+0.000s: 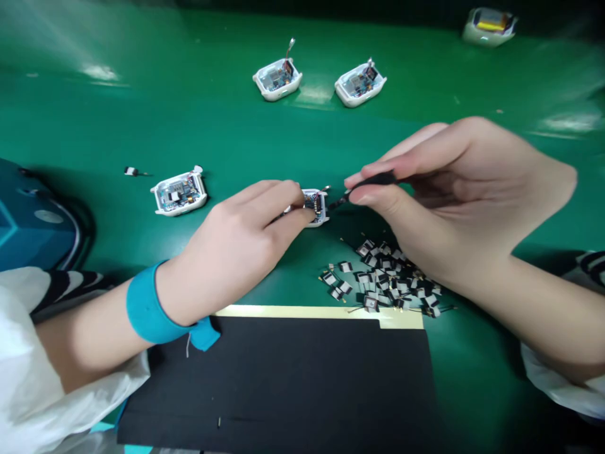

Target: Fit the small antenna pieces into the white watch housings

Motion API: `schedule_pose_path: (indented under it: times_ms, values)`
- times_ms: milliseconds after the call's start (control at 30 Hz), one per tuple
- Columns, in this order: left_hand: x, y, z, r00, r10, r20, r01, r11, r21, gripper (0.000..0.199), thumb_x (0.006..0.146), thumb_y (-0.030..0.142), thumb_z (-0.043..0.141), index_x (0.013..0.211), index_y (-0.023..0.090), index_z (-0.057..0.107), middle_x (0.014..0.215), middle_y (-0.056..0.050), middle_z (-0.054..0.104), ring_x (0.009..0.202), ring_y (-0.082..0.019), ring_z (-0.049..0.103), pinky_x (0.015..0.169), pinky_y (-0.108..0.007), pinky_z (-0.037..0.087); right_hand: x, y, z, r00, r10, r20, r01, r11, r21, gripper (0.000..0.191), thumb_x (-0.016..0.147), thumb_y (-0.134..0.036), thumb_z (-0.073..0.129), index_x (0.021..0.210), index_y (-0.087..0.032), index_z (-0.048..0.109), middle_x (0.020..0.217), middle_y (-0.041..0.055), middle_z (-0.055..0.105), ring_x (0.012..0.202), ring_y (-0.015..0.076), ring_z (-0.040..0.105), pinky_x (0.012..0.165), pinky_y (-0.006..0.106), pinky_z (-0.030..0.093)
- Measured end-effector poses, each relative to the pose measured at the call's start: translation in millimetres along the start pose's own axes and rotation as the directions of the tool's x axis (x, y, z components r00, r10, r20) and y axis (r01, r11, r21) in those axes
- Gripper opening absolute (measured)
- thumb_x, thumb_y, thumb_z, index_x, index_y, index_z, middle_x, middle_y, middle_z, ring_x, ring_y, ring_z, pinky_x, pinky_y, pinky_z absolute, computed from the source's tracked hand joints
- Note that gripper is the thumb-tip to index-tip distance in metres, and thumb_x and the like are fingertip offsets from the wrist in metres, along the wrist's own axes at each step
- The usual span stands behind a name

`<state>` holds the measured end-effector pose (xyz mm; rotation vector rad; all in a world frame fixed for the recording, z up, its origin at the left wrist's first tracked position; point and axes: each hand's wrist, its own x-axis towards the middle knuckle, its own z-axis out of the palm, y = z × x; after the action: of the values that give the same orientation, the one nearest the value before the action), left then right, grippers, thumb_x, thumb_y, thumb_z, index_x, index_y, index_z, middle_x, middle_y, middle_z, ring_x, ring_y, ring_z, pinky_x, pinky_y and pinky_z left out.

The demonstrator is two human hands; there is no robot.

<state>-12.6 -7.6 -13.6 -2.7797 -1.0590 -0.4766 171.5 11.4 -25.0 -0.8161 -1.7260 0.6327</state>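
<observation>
View: head cam, looking fwd & down at your hands over the bench.

L hand [241,236]: on the white plastic device housing w/ PCB inside [317,217]. Teal wrist strap [150,309] around your wrist.

L grip: fingers & thumb together, clamped on the housing from its L side.

R hand [460,195]: holds a slim black tool [373,180].

R grip: thumb & index together, pinched on the tool. Its tip is right at the housing's edge; can't tell if touching.

Housing loc: mid-bench, btwn your hands, just above the parts pile.

Parts pile: small black-&-white parts w/ gold pins & thin wires [390,277], loose on the green bench mat [94,113], just below your R hand.

Other units: 3 white housings w/ PCBs. One [179,194] is L of your L hand; 2 [277,79] [360,83] sit further up, side by side, each w/ a small lead sticking up. Far top R: white housing w/ yellow part [490,26].

Near edge: black pad [283,384] w/ tan strip [312,313] along its top.

Far L: teal bag-like object [33,214], too cut off to tell more.

Sleeves: white sleeves [28,353] on both arms.
</observation>
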Motion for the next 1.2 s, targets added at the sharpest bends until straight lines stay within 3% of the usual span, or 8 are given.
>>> schedule_pose_path:
  times_ms: [133,467,633,967,1200]
  values:
    - [0.3,1.2,-0.9,1.0,-0.022,0.021,0.022,1.0,-0.013,0.016,0.083,0.017,0.043,0.089,0.015,0.058,0.085,-0.003,0.059,0.083,-0.015,0.058,0.07,-0.025,0.05,-1.2,4.4,-0.3,0.998,-0.039,-0.058,0.041,0.998,0.044,0.024,0.056,0.002,0.067,0.071,-0.013,0.056,0.071,-0.0006,0.061,0.068,0.0122,0.061,0.056,0.022,0.052]
    - [3.0,2.5,-5.3,0.998,-0.049,0.028,0.049,0.999,-0.007,0.017,0.082,0.018,0.045,0.091,0.019,0.059,0.084,-0.002,0.059,0.076,-0.013,0.057,0.064,-0.024,0.046,-0.5,0.4,-4.1,0.998,-0.024,0.055,0.027,0.999,-0.039,0.019,0.065,-0.008,0.065,0.07,-0.013,0.048,0.069,-0.0033,0.056,0.071,0.0061,0.057,0.057,0.015,0.048]
    - [4.1,1.8,-4.8,0.999,-0.043,0.028,0.044,0.999,-0.019,0.015,0.081,0.018,0.046,0.089,0.02,0.059,0.084,-0.002,0.059,0.076,-0.014,0.057,0.064,-0.025,0.046,0.2,2.5,-4.7,0.996,-0.065,0.056,0.067,0.997,-0.042,0.02,0.063,-0.006,0.066,0.069,-0.012,0.048,0.067,-0.0035,0.055,0.073,0.0067,0.057,0.057,0.014,0.048]
    - [3.3,2.6,-5.2,0.998,-0.053,0.02,0.054,0.998,-0.035,0.016,0.081,0.017,0.048,0.089,0.019,0.061,0.085,-0.003,0.059,0.079,-0.015,0.057,0.067,-0.026,0.046,-0.3,-1.8,-5.7,0.997,0.013,0.081,-0.004,0.993,-0.116,0.021,0.067,-0.011,0.065,0.069,-0.016,0.045,0.068,-0.0055,0.054,0.076,0.0073,0.057,0.06,0.016,0.049]
    - [3.7,1.9,-4.8,0.997,-0.065,0.042,0.067,0.997,-0.05,0.015,0.082,0.017,0.046,0.089,0.018,0.06,0.087,-0.004,0.059,0.082,-0.016,0.056,0.068,-0.026,0.046,0.5,-0.3,-6.1,0.997,-0.008,0.077,0.015,0.995,-0.096,0.022,0.066,-0.01,0.065,0.07,-0.015,0.044,0.069,-0.0057,0.054,0.075,0.0065,0.057,0.06,0.015,0.048]
